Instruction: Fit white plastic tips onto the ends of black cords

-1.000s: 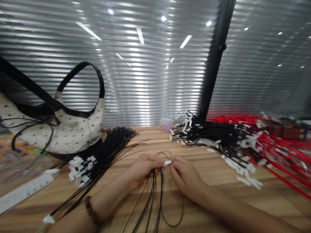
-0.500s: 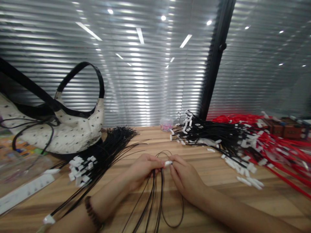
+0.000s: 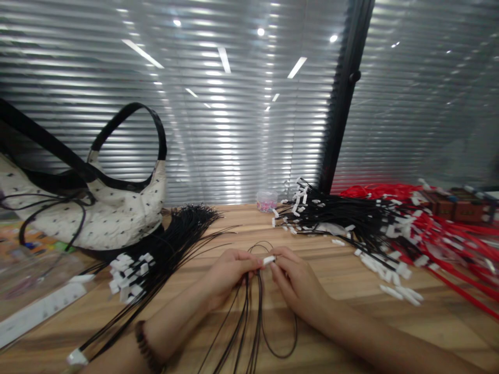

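Observation:
Above the wooden table, both hands meet at a small white plastic connector [image 3: 268, 260]. My left hand [image 3: 236, 267] pinches its left end between thumb and forefinger. Thin black cords [image 3: 245, 317] hang from beneath that hand toward the near edge, and one makes a loop on the right. My right hand [image 3: 293, 278] is closed with its fingertips at the connector's right end, seemingly on a black cord end too thin to make out clearly. What the curled lower fingers of the left hand hold is partly hidden.
Left lies a bundle of black cords [image 3: 187, 228] with white ends [image 3: 127, 278], beside a spotted handbag [image 3: 128, 218] and a white strip [image 3: 42, 311]. More black cords [image 3: 343, 208], red cords [image 3: 448, 239] and loose white connectors [image 3: 401, 293] lie right. A clear tub [image 3: 267, 201] stands behind.
The white connector tilts slightly more, its right end higher. My right fingers have shifted a little, and the hanging cord loop has moved slightly right. Both hands stay in nearly the same place.

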`<state>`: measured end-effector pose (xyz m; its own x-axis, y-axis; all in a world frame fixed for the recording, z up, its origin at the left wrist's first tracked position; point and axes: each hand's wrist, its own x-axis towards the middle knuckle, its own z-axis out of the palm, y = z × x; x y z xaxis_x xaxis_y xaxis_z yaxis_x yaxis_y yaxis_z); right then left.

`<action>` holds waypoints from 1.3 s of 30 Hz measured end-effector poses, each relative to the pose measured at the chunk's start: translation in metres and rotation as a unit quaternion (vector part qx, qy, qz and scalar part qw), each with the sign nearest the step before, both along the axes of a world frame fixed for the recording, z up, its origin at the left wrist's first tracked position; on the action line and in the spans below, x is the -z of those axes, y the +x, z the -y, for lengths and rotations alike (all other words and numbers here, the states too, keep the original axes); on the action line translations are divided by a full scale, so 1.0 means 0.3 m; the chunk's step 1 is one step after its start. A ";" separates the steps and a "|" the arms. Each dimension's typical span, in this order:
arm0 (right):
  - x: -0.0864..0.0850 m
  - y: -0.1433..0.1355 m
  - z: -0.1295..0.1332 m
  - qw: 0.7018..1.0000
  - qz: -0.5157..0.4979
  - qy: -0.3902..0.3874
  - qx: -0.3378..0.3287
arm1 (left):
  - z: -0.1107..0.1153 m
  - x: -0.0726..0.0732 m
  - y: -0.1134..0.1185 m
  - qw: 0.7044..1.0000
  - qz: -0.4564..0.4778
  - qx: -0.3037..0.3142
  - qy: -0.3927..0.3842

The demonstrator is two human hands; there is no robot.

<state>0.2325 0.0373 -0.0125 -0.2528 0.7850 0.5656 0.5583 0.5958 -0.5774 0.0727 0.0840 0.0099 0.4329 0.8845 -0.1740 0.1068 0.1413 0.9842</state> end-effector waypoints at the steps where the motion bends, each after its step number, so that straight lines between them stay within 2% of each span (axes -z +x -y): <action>1: 0.000 0.001 -0.003 1.000 -0.017 0.000 0.013 | -0.003 0.006 0.000 1.000 0.007 -0.007 0.004; 3: -0.003 0.011 -0.011 0.997 -0.050 -0.039 0.031 | -0.013 0.019 -0.001 0.999 0.024 -0.022 0.002; 5: -0.009 0.034 -0.024 0.985 -0.090 -0.149 -0.011 | -0.024 0.029 -0.005 0.998 0.048 -0.043 -0.004; 6: -0.013 0.050 -0.032 0.966 -0.115 -0.225 -0.053 | -0.029 0.031 -0.008 0.997 0.061 -0.053 -0.008; 8: -0.021 0.090 -0.049 0.901 -0.173 -0.369 -0.148 | -0.036 0.027 -0.013 0.994 0.084 -0.068 -0.003; 10: -0.028 0.129 -0.065 0.837 -0.215 -0.453 -0.219 | -0.038 0.013 -0.018 0.992 0.107 -0.067 0.010; 11: -0.030 0.144 -0.071 0.817 -0.215 -0.476 -0.244 | -0.037 0.003 -0.020 0.991 0.121 -0.062 0.017; 13: -0.033 0.161 -0.080 0.796 -0.181 -0.510 -0.271 | -0.030 -0.020 -0.022 0.987 0.150 -0.051 0.025; 16: -0.029 0.159 -0.085 0.783 -0.164 -0.541 -0.259 | -0.016 -0.052 -0.025 0.983 0.179 -0.043 0.017; 20: -0.021 0.141 -0.088 0.768 -0.292 -0.513 -0.249 | 0.003 -0.083 -0.031 0.982 0.190 -0.013 0.007; 23: -0.019 0.132 -0.100 0.734 -0.366 -0.518 -0.241 | 0.020 -0.091 -0.030 0.987 0.159 0.035 0.016; 26: -0.018 0.127 -0.112 0.697 -0.441 -0.515 -0.234 | 0.041 -0.081 -0.015 0.989 0.108 0.096 0.042; 29: -0.022 0.123 -0.115 0.681 -0.475 -0.508 -0.227 | 0.064 -0.056 0.010 0.987 0.042 0.139 0.061; 31: -0.028 0.117 -0.113 0.688 -0.475 -0.502 -0.222 | 0.074 -0.039 0.025 0.987 -0.016 0.146 0.069; 32: -0.032 0.114 -0.111 0.704 -0.475 -0.481 -0.218 | 0.078 -0.032 0.031 0.987 -0.045 0.138 0.075; 33: -0.037 0.111 -0.110 0.728 -0.473 -0.448 -0.212 | 0.079 -0.026 0.035 0.986 -0.072 0.126 0.078; 36: -0.055 0.106 -0.109 0.828 -0.439 -0.311 -0.160 | 0.071 -0.019 0.037 0.986 -0.113 0.091 0.078; 39: -0.078 0.109 -0.102 0.914 -0.345 -0.194 -0.090 | 0.050 -0.014 0.029 0.990 -0.111 0.065 0.064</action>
